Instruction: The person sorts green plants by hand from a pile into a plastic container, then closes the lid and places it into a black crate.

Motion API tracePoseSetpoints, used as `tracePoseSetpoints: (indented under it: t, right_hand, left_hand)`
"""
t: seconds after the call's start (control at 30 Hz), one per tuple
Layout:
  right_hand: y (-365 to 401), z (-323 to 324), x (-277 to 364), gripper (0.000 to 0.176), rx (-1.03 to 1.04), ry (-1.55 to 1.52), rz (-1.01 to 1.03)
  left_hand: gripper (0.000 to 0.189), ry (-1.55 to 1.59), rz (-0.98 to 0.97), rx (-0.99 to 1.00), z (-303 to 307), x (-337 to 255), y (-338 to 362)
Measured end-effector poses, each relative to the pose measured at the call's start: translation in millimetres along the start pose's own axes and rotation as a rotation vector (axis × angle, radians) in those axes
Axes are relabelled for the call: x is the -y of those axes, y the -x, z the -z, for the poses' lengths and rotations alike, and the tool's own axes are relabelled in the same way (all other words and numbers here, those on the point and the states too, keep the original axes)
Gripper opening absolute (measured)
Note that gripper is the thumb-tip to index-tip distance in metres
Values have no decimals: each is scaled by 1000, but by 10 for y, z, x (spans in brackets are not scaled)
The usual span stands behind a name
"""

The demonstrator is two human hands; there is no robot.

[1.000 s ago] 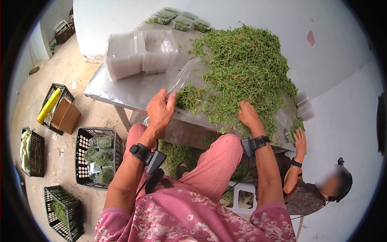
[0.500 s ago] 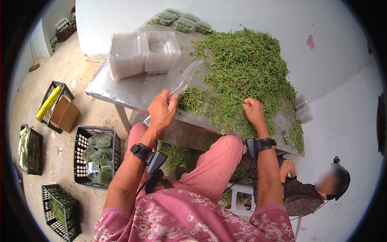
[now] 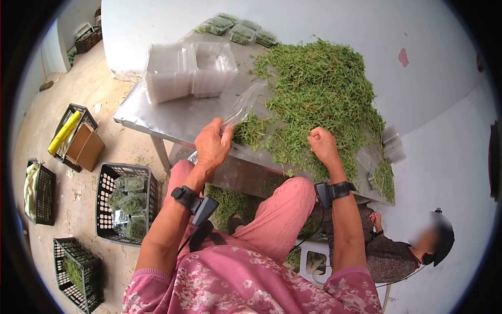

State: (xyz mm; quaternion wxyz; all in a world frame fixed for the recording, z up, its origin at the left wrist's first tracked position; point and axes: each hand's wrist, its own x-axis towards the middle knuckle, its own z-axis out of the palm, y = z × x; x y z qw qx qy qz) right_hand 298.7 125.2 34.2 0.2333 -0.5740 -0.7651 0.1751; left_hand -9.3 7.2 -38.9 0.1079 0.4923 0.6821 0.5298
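My left hand [image 3: 213, 145] grips the edge of a clear plastic clamshell box [image 3: 244, 107], whose lid stands tilted up. A small heap of green sprigs [image 3: 251, 131] lies at the box, just right of my left fingers. My right hand [image 3: 324, 146] is over the near part of a large pile of leafy green stems [image 3: 319, 83], its fingers pinched together. Whatever those fingers hold, if anything, is too small to make out.
Stacked empty clamshells [image 3: 191, 70] stand at the table's left, with filled boxes [image 3: 243, 32] at the back. A black crate [image 3: 125, 206] with packed greens sits on the floor at left, near other crates. A co-worker [image 3: 392, 256] sits at right.
My right hand has shifted slightly left over the pile, its fingers still pinched. My left hand stays on the clamshell box. The co-worker's hand has moved.
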Motion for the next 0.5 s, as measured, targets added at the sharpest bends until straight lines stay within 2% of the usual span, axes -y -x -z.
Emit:
tracePoseSetpoints:
  t: [0.1, 0.2, 0.3, 0.4, 0.5]
  right_hand:
    - [-8, -6, 100, 10, -28, -62, 124]
    - [-8, 10, 272, 16, 11, 65, 204]
    - [-34, -24, 308, 29, 63, 318, 338]
    - [-19, -36, 439, 41, 200, 388, 258]
    - [-48, -69, 528, 42, 292, 554, 238]
  left_hand:
    - [31, 16, 1, -9, 4, -13, 6]
    - [31, 3, 5, 2, 10, -19, -2]
    - [32, 0, -1, -4, 9, -18, 1]
    - [33, -10, 9, 9, 15, -23, -3]
    - [34, -8, 13, 7, 11, -24, -4]
